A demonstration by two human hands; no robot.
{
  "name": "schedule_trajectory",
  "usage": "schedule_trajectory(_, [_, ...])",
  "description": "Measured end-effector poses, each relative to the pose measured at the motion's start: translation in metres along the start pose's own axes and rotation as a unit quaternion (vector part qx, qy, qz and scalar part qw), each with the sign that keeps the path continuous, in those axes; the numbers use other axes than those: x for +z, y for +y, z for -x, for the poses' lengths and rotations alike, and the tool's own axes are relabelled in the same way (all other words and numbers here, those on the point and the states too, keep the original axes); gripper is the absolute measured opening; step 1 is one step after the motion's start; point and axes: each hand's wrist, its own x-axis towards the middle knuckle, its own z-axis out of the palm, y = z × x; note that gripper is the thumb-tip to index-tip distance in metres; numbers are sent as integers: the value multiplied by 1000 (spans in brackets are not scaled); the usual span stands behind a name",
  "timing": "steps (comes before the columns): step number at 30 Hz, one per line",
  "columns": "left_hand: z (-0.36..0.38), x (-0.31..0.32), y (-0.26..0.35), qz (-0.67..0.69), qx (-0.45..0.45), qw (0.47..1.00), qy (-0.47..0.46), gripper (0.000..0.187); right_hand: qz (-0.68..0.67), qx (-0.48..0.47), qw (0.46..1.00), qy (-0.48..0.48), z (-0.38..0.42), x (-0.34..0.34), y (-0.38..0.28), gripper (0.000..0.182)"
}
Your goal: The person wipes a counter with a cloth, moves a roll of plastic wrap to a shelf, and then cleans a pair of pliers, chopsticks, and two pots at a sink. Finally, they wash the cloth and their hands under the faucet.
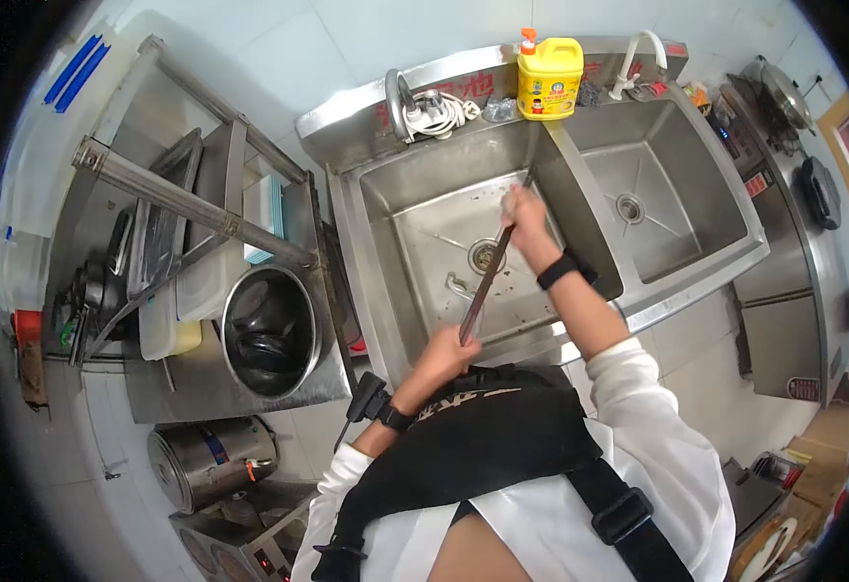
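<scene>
Over the large left basin of the steel sink (386, 223), a long thin brown stick (486, 286) slants between my hands. My left hand (451, 356) is closed round its near end, at the front edge of the basin. Farther in, my right hand (526, 218) grips the far part, fingers wrapped and slightly blurred. Whether it is one stick or several held together, I cannot tell. Below it lie the drain (486, 256), a small hooked metal piece (459, 285) and dark scraps on the wet basin floor.
A yellow pump jug (550, 82) stands on the back ledge between a coiled white hose (434, 116) and a white faucet (638, 63). To the left, a steel bowl (316, 335) with dark dishes sits on a metal table (163, 388). Another basin (677, 145) adjoins on the right.
</scene>
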Motion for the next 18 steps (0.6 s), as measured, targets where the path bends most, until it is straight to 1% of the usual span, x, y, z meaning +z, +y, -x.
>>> schedule_trajectory(3, [6,2,9,-16,2,1000,-9,26,-11,-52,997,52,-32,-8,-34,12])
schedule_trajectory(6, [6,2,10,-39,6,999,-9,24,-41,-50,997,51,-28,-6,-42,14])
schedule_trajectory(8, [-3,0,-2,-98,23,994,38,23,14,-67,998,7,-6,-3,-21,18])
schedule_trajectory(9, [-9,1,-6,-95,22,994,40,23,8,-33,999,-8,29,15,-17,18])
schedule_trajectory(10, [-15,0,-10,-97,44,992,61,23,36,-25,999,21,59,30,-8,16])
schedule_trajectory(11, [-19,-1,-10,-99,66,990,81,23,18,3,1000,2,79,32,7,15])
schedule_trajectory(12, [-19,-2,-6,-97,65,990,84,23,1,32,999,-18,94,32,19,14])
schedule_trajectory(14, [-15,-6,4,-41,15,998,50,26,6,34,999,-18,115,34,33,14])
schedule_trajectory(15, [-15,-5,3,-42,13,998,50,26,11,35,999,-16,119,34,37,13])
schedule_trajectory(16, [-15,-3,0,-68,36,995,63,24,10,38,999,-16,112,32,32,13])
schedule_trajectory(17, [-14,-1,-3,-93,57,991,76,23,20,59,996,-68,94,26,22,13])
schedule_trajectory(18, [-11,0,-1,-92,53,991,75,23,30,80,989,-119,76,22,13,12])
